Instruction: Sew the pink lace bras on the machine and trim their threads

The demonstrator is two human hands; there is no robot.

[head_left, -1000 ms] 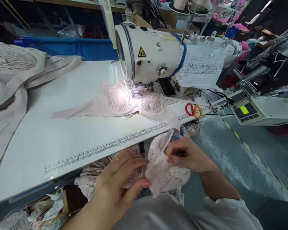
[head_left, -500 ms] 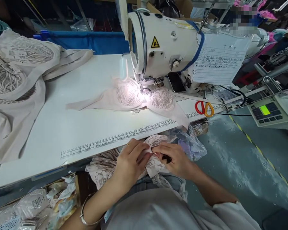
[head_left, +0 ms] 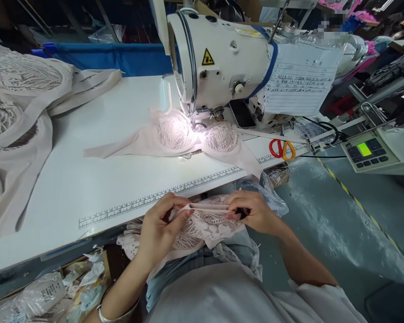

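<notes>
A pale pink lace bra [head_left: 213,226] lies across my lap, and its narrow edge band is stretched between my hands just in front of the table edge. My left hand [head_left: 163,224] pinches one end of that band between thumb and fingers. Gripping the other end is my right hand [head_left: 257,213], which also has a small dark object [head_left: 243,212] tucked in it, too hidden to name. Another pale bra [head_left: 221,138] lies spread under the lit needle area of the sewing machine [head_left: 222,58].
More pale bras [head_left: 37,107] are heaped on the left of the white table [head_left: 121,179]. Scissors [head_left: 282,149] with red and orange handles lie right of the machine, near a phone [head_left: 242,113]. A control box [head_left: 373,150] stands at right; a scrap box [head_left: 84,278] sits lower left.
My hands have moved apart, the left one going left, and the band between them is now drawn out straight. More of the lace shows. The view has shifted slightly.
</notes>
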